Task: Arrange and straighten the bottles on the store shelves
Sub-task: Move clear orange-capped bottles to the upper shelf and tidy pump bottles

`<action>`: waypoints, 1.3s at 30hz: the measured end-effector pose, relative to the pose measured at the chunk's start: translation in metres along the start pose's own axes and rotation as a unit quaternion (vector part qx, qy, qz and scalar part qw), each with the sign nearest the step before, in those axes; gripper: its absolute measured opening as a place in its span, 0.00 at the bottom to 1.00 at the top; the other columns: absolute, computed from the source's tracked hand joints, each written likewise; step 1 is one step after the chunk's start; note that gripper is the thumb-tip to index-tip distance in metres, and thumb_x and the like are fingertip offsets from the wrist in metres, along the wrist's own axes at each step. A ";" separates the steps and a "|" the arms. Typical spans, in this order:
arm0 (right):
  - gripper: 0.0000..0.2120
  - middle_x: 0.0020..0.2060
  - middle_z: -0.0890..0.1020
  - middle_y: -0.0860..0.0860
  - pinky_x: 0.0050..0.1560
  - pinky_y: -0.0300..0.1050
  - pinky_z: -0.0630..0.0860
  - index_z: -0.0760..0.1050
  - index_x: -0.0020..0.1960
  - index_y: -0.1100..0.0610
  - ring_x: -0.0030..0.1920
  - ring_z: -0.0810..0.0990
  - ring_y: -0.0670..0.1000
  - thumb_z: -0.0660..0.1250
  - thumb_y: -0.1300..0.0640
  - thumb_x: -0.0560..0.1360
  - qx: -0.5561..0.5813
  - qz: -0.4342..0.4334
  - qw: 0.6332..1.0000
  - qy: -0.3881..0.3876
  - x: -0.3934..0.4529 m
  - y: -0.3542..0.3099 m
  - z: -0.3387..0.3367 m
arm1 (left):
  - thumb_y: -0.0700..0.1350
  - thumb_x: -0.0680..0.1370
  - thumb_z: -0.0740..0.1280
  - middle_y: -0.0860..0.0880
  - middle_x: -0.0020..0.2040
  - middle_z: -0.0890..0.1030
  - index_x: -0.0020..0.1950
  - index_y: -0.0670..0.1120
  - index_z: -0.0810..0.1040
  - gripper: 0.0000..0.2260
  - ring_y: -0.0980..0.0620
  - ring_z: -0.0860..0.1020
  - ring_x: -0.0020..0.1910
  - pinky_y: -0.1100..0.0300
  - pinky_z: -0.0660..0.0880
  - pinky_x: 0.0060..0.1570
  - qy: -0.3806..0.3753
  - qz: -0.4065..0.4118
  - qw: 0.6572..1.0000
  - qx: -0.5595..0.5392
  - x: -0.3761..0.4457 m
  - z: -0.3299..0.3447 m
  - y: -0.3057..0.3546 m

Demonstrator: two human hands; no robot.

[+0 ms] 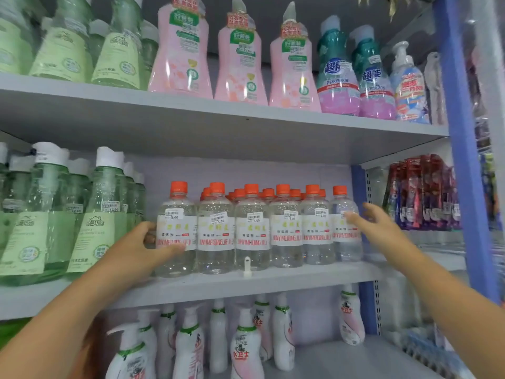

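- Left hand [142, 246], lower left of centre: fingers curl behind the leftmost clear bottle [176, 231], thumb lying across its label, gripping it.
- Right hand [374, 228], right of centre: fingers straight and slightly spread, fingertips touching the label of the rightmost bottle [345, 228].
- The red-capped clear bottles stand in a row mid-frame on the middle shelf [273, 280].
- Green bottles [101, 214] at left; pink bottles [240, 58] on the shelf above.
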State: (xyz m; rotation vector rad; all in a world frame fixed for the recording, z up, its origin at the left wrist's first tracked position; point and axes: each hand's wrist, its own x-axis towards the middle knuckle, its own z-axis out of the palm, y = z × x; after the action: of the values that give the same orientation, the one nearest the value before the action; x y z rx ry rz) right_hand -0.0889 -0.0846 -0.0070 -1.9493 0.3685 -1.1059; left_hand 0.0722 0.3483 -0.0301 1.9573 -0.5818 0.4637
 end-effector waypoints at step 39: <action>0.19 0.49 0.86 0.45 0.56 0.51 0.82 0.76 0.58 0.48 0.51 0.85 0.46 0.78 0.50 0.70 0.051 0.106 0.956 -0.269 -0.153 0.148 0.274 | 0.44 0.76 0.77 0.53 0.55 0.84 0.65 0.58 0.74 0.21 0.48 0.82 0.56 0.54 0.76 0.51 0.115 -0.195 0.973 -0.053 -0.131 0.099 -0.232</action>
State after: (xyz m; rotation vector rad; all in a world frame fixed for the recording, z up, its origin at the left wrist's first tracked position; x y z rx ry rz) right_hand 0.0676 0.0623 -0.2795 -1.9718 0.2084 -0.4183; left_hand 0.1078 0.3742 -0.3105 1.8249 -0.0673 0.3928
